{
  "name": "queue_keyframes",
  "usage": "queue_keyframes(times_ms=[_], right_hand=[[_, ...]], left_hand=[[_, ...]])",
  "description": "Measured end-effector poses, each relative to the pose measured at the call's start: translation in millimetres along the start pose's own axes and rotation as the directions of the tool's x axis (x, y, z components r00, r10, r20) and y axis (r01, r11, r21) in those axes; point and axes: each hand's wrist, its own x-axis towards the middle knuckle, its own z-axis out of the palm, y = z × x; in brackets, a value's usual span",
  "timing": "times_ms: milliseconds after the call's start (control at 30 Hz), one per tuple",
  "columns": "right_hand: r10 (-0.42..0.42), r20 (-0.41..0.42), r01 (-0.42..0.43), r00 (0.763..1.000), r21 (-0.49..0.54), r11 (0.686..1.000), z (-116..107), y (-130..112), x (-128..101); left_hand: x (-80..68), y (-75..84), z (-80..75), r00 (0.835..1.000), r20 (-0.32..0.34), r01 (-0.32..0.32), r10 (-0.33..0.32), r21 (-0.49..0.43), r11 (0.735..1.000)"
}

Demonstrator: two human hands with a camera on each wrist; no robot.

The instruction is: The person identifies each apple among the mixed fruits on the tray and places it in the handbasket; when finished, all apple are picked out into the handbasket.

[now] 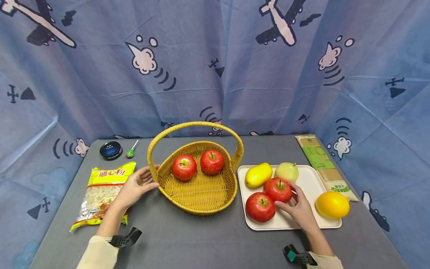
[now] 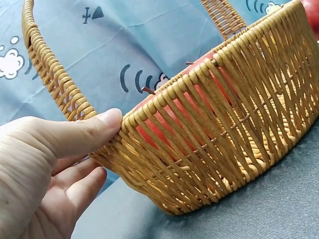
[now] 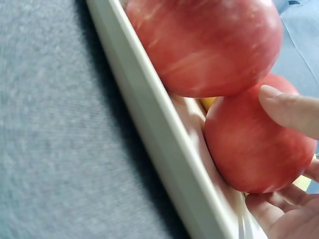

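A yellow wicker basket (image 1: 198, 203) with an arched handle holds two red apples (image 1: 184, 167). My left hand (image 1: 138, 185) grips the basket's left end where the handle joins the rim. In the left wrist view the thumb (image 2: 107, 121) lies on the rim, with the other fingers behind the weave. Over the cream tray (image 1: 304, 220), my right hand (image 1: 300, 207) holds a red apple (image 1: 277, 189) between thumb and fingers. Another red apple (image 1: 260, 207) touches it on the tray's near left side; the right wrist view shows this second apple (image 3: 209, 45) close to the tray wall.
A yellow mango (image 1: 258, 175) and a pale green pear (image 1: 287, 172) lie on the tray, a yellow melon-like fruit (image 1: 332, 205) at its right edge. Beyond is a long green-and-brown packet (image 1: 320, 160). On the left are a pasta bag (image 1: 104, 190), a dark tin (image 1: 111, 150) and a lollipop (image 1: 131, 150).
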Motion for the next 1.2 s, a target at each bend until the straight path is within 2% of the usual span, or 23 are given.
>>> queue_keyframes(times_ms=[200,533,633,833,1033,1200], right_hand=[[-0.001,-0.017,0.001,1.0,-0.002,1.0,-0.6,0.1,-1.0],[0.069,-0.064,-0.071,0.995,-0.015,0.997,-5.1,1.6,-10.5],[0.07,-0.074,-0.069,0.995,0.018,0.997,-8.5,-0.8,-11.6],[0.015,-0.108,0.0,0.994,0.134,0.991,-13.3,-9.7,-15.5],[-0.069,-0.104,0.092,0.992,0.237,0.967,-19.0,-27.4,-21.0],[-0.162,-0.082,0.177,0.983,0.231,0.957,-18.8,-47.3,-23.1]], left_hand=[[-0.6,-0.3,-0.9,1.0,0.002,0.002,-0.002,0.015,1.0],[-1.4,-0.4,-1.5,0.999,0.015,-0.029,0.029,-0.002,1.0],[-0.5,0.3,-1.6,0.999,0.015,-0.03,0.03,-0.004,1.0],[0.1,4.1,-2.4,1.0,0.007,-0.015,0.015,0.003,1.0],[1.2,4.4,-1.7,1.0,0.002,0.003,-0.003,0.009,1.0],[0.1,1.7,-1.2,1.0,-0.001,0.015,-0.015,0.018,1.0]])
